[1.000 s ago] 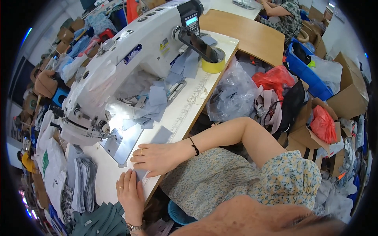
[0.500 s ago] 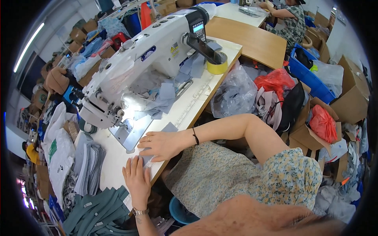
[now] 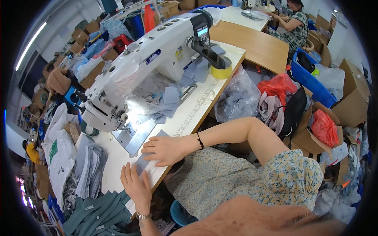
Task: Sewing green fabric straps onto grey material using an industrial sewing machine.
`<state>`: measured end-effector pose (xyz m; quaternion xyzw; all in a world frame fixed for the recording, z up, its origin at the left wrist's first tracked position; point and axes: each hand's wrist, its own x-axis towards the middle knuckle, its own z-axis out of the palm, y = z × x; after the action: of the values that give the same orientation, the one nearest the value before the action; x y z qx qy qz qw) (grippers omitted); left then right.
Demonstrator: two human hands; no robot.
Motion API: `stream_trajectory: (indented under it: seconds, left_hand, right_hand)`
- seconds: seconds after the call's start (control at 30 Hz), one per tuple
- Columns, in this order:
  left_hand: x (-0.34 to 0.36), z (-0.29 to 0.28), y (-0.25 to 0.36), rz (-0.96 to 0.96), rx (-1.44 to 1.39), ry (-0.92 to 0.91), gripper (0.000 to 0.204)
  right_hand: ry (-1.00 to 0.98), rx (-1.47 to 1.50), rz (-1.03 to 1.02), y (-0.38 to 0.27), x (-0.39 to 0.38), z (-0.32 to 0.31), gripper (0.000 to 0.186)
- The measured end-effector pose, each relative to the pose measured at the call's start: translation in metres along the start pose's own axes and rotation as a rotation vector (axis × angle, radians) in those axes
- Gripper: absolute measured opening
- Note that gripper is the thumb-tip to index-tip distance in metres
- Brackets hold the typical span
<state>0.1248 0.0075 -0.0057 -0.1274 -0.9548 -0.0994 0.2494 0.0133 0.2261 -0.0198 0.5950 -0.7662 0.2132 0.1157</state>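
Observation:
A white sewing machine [image 3: 138, 69] stands on the pale table [image 3: 189, 118], its lamp lighting the needle area above a shiny metal plate [image 3: 136, 138]. Just in front of that plate, a flat grey fabric piece [image 3: 141, 162] lies partly hidden under my right hand [image 3: 167, 150]. That hand rests flat, fingers stretched to the left. My left hand [image 3: 137, 185] is lower on the table edge, fingers straight and thumb apart, its fingertips at the near end of the grey piece. Neither hand is closed round anything.
Left of my left hand are a grey fabric stack [image 3: 92, 169] and dark green garment pieces [image 3: 98, 212]. Loose grey scraps [image 3: 170, 98] lie under the machine arm, yellow tape [image 3: 221, 70] at the table's far end. Bags, boxes and a blue crate [image 3: 313, 80] crowd the right; another person sits beyond.
My left hand has drawn slightly away from my right, so more of the grey fabric piece shows between them. The whole view has shifted a little.

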Motion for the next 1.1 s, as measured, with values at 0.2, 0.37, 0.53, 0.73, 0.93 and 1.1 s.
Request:
stream_trajectory:
  seconds: [0.2, 0.37, 0.53, 0.73, 0.93, 1.1]
  left_hand:
    - [0.003, -0.003, 0.004, 0.146, 0.015, -0.116, 0.032]
    - [-0.002, -0.003, -0.003, 0.037, 0.035, -0.113, 0.032]
    - [-0.003, -0.009, 0.001, -0.023, 0.086, -0.12, 0.031]
    - [0.002, -0.009, 0.007, -0.082, 0.058, -0.115, 0.035]
    - [0.002, -0.007, -0.002, 0.042, 0.072, -0.263, 0.04]
    - [-0.001, -0.005, -0.001, 0.009, 0.045, -0.162, 0.039]
  right_hand:
    - [0.017, 0.019, 0.027, -0.003, -0.001, 0.0, 0.046]
    - [0.07, 0.02, 0.024, -0.004, -0.002, 0.002, 0.045]
    - [0.076, 0.029, 0.019, -0.005, -0.002, 0.006, 0.043]
    - [0.064, 0.039, 0.016, -0.004, -0.001, 0.009, 0.044]
    - [0.068, 0.011, 0.033, -0.004, -0.004, 0.009, 0.045]
    - [0.08, 0.018, 0.027, -0.004, -0.002, 0.011, 0.044]
